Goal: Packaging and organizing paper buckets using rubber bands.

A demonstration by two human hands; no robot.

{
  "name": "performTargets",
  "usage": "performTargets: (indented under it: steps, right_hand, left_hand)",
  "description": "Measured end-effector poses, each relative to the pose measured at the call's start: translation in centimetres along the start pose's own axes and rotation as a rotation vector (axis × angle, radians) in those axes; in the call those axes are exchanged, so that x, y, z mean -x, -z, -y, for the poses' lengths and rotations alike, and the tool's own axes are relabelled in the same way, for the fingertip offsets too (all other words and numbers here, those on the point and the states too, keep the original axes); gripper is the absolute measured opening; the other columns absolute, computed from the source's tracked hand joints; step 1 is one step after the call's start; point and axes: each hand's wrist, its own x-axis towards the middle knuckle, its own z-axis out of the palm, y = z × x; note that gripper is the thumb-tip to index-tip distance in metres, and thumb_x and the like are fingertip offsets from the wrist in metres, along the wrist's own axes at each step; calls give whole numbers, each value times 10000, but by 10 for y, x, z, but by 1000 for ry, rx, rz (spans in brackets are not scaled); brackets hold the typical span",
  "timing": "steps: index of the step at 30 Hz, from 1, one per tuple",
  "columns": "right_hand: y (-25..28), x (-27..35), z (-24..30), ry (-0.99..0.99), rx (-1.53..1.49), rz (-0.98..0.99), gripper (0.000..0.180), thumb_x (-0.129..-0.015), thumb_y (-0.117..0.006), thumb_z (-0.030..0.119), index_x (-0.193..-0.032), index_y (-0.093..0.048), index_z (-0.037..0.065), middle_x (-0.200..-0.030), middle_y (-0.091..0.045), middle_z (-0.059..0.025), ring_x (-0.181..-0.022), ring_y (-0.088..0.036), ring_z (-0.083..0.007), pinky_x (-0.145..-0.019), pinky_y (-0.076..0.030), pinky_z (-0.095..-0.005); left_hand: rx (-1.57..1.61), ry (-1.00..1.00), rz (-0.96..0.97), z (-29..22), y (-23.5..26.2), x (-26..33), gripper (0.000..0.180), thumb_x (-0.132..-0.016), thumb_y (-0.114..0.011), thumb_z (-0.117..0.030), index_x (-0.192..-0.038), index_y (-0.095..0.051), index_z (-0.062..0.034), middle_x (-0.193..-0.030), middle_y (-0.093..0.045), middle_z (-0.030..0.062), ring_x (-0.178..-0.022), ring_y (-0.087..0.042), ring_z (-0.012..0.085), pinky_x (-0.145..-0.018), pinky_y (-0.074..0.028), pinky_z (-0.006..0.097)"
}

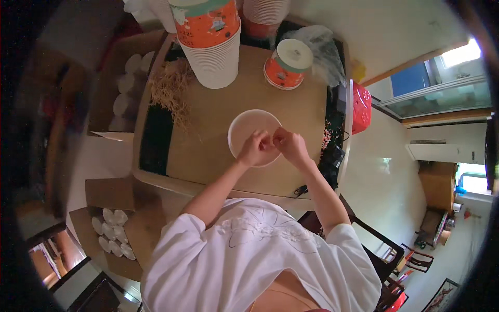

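Observation:
A white paper bowl (244,130) stands open on the brown table (218,109) in front of me. My left hand (255,150) and my right hand (290,144) meet over the bowl's near rim, fingers pinched together on something small that I cannot make out. An upside-down orange and white cup (287,63) stands beyond the bowl. A tall stack of white cups with an orange one on top (212,41) rises at the far left of the table.
A heap of straw-like strands (170,91) lies on the table's left. A clear plastic bag (322,49) sits at the far right, a red basket (361,106) beside it. Cardboard boxes of white lids stand on the floor (125,88) (112,234).

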Motion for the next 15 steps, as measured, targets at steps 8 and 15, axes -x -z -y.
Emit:
performTargets:
  steps: [8, 15]
  right_hand:
    - [0, 1, -3, -13, -156, 27, 97, -786, -566, 85, -845, -631, 45, -680, -619, -117, -596, -603, -193, -565, -470, -305]
    - [5, 8, 1, 37, -174, 15, 84, -778, -588, 73, -841, -636, 45, -684, -615, -115, -612, -607, -205, -562, -469, -298]
  left_hand:
    - [-281, -192, 25, -23, 5, 13, 121, -760, -663, -172, -688, -605, -94, -776, -440, 68, -648, -511, 214, -566, -451, 336]
    - [-380, -74, -13, -24, -6, 9, 119, -758, -653, -177, -775, -608, -68, -825, -499, 97, -674, -559, 262, -568, -476, 378]
